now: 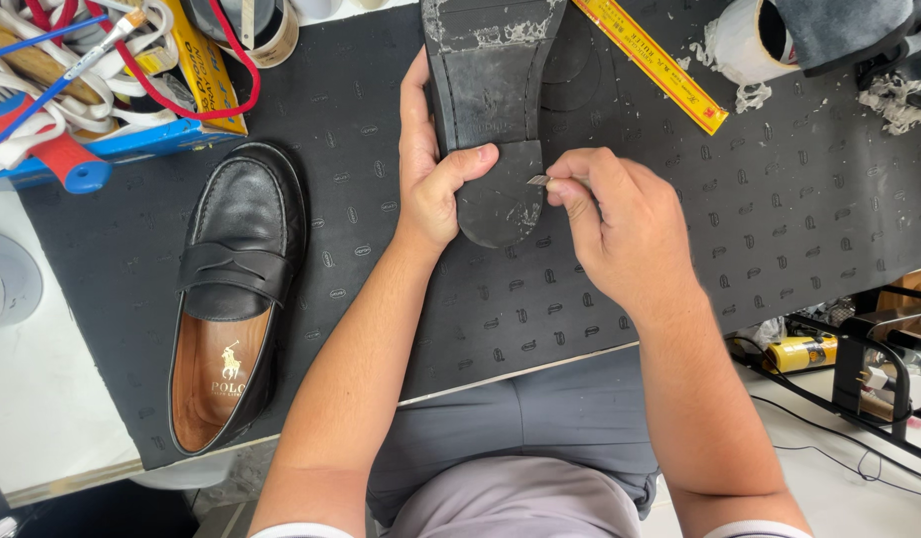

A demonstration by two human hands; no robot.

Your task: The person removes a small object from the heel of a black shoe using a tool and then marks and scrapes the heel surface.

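Head view: my left hand [435, 169] has its grip wrapped round the upturned shoe [490, 110], fingers behind the edge, thumb pressed flat on the heel [500, 194]. The shoe lies sole-up, heel toward me, over the black rubber mat [679, 229] on the desk. My right hand [620, 224] has a narrow pinch grip, closed on a small metal blade [538, 180], tip touching the right edge of the heel.

Risks as I judge them:
- Blade tip sits near my left thumb. If it slips off the heel edge under push, it could run into the thumb.
- Pinch is tight on a thin bit of metal, little of it showing; it could twist in the fingers and gouge the sole rather than follow the edge.
- Shoe is steadied by one hand only, toe end out of frame; side pressure from the blade could make it pivot.
- Heel surface shows pale scuffed residue; blade may catch there and jump.

Also there: second black loafer [231, 299] upright on the mat to the left, well apart. Yellow ruler [650, 62] beyond the shoe, and a blue box [102, 70] of cords and brushes top left.
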